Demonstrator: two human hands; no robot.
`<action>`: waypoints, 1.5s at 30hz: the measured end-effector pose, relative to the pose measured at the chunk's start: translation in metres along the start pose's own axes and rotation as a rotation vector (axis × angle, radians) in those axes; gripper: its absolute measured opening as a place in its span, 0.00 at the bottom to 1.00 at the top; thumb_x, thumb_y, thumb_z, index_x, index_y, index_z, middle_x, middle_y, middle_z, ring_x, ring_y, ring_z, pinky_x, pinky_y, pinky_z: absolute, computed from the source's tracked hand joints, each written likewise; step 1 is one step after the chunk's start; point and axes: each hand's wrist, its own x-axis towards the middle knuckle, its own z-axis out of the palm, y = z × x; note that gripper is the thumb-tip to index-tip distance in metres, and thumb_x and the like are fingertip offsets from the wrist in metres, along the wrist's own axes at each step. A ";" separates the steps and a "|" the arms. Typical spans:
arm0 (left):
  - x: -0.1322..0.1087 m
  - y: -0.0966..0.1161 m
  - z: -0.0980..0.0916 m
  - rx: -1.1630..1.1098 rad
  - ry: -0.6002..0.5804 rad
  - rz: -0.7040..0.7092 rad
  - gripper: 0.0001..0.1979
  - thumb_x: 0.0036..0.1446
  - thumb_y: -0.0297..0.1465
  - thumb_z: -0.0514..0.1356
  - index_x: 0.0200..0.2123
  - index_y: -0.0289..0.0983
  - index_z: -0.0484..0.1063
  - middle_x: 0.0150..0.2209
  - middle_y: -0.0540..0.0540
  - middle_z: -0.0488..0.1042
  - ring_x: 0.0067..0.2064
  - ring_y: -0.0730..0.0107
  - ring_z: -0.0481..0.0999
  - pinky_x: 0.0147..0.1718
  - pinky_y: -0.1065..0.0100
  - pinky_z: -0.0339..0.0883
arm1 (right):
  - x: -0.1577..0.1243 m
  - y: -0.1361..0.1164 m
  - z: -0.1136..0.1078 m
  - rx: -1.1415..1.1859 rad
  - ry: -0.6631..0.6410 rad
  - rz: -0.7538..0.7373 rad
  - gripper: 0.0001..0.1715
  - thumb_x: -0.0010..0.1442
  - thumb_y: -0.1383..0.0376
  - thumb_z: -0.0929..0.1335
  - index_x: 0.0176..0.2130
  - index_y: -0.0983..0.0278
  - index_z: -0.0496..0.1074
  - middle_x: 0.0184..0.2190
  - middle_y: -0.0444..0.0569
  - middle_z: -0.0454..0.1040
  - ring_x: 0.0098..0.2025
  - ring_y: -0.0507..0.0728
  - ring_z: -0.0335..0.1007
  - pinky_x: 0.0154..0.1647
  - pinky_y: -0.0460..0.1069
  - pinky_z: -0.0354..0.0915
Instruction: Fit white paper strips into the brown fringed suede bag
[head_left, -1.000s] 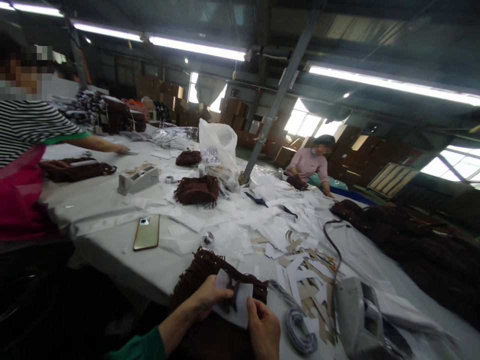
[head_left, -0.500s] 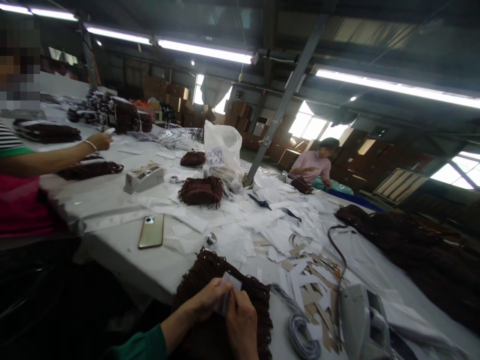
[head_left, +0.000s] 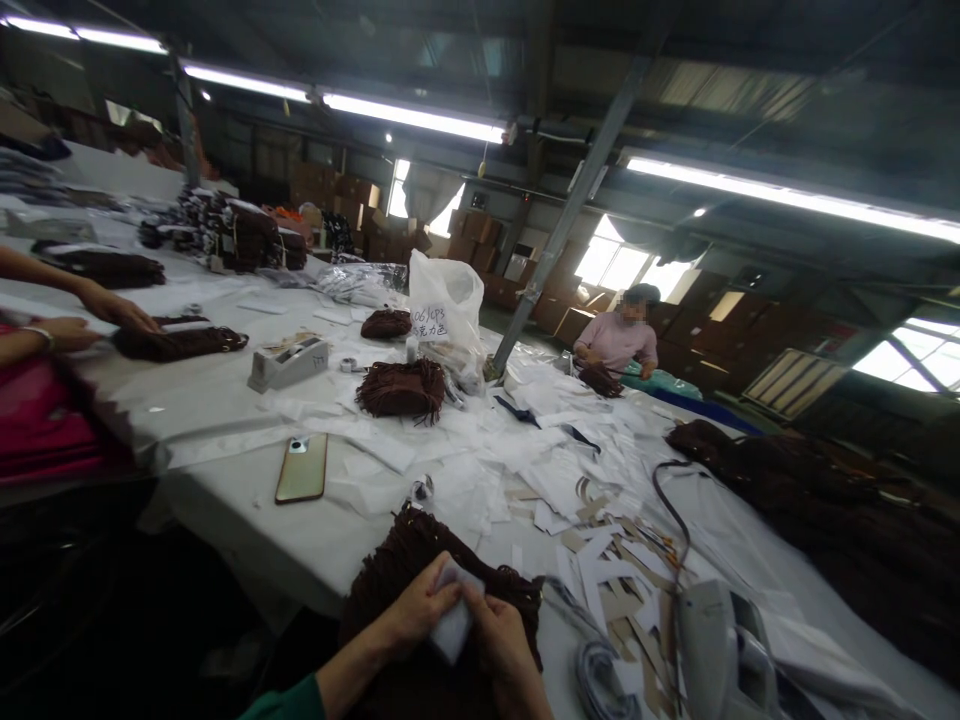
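Note:
Both my hands pinch a small piece of thin, whitish, translucent sheet (head_left: 453, 628), which looks like tissue or foam wrap; which I cannot tell. My left hand (head_left: 417, 606) grips its upper left side. Fingers of my right hand (head_left: 501, 636) close on its right edge. Beneath them, a dark brown fringed bag (head_left: 405, 560) lies at the table's near edge, partly hidden by my hands and forearms. Just beyond the bag stands a small shiny roll (head_left: 421, 490).
On the white-covered table (head_left: 225, 480) are a phone (head_left: 301, 468), tape dispensers (head_left: 289, 362) (head_left: 724, 640), paper strips (head_left: 600, 570), a coiled strap (head_left: 600, 680), a fringed bag (head_left: 401, 388) and a plastic bag (head_left: 446, 300). A co-worker's hand (head_left: 120, 305) is at left; another person (head_left: 619, 335) works across.
My hands have shifted slightly and the whitish sheet now shows larger between them. The left co-worker's hands have lowered to a brown bundle. The person across holds a brown item nearer their body.

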 end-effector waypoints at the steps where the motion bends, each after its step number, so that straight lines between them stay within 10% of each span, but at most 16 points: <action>1: 0.001 0.000 -0.003 0.048 -0.016 0.003 0.19 0.52 0.42 0.62 0.40 0.36 0.62 0.32 0.52 0.65 0.32 0.73 0.66 0.31 0.72 0.60 | 0.001 -0.001 0.002 0.059 -0.004 0.043 0.32 0.36 0.42 0.74 0.20 0.68 0.71 0.12 0.43 0.63 0.14 0.48 0.55 0.16 0.44 0.54; 8: 0.007 0.003 -0.005 0.371 0.091 0.008 0.14 0.52 0.34 0.59 0.40 0.35 0.64 0.33 0.49 0.69 0.37 0.66 0.68 0.38 0.68 0.62 | 0.001 -0.007 0.012 0.152 0.116 0.010 0.24 0.35 0.53 0.77 0.23 0.71 0.75 0.17 0.46 0.71 0.18 0.50 0.61 0.19 0.44 0.58; 21: -0.026 0.022 0.030 -0.161 0.170 -0.296 0.38 0.40 0.49 0.69 0.50 0.35 0.66 0.35 0.45 0.73 0.29 0.68 0.71 0.25 0.70 0.64 | -0.007 0.000 0.018 0.228 0.227 -0.097 0.31 0.39 0.44 0.74 0.28 0.69 0.74 0.23 0.48 0.74 0.24 0.54 0.68 0.25 0.47 0.66; 30: -0.020 0.003 0.026 0.331 0.358 0.120 0.18 0.52 0.44 0.60 0.32 0.33 0.74 0.28 0.47 0.73 0.34 0.63 0.72 0.33 0.69 0.66 | -0.008 -0.016 0.010 0.012 0.076 -0.040 0.25 0.47 0.47 0.70 0.17 0.63 0.63 0.11 0.37 0.54 0.13 0.47 0.47 0.13 0.45 0.48; 45: -0.028 -0.010 0.030 0.391 0.404 0.232 0.19 0.57 0.38 0.57 0.50 0.40 0.74 0.51 0.44 0.75 0.54 0.56 0.71 0.57 0.61 0.62 | 0.001 -0.013 0.021 -0.107 0.282 -0.062 0.19 0.48 0.56 0.68 0.15 0.65 0.67 0.14 0.43 0.62 0.19 0.51 0.57 0.18 0.46 0.50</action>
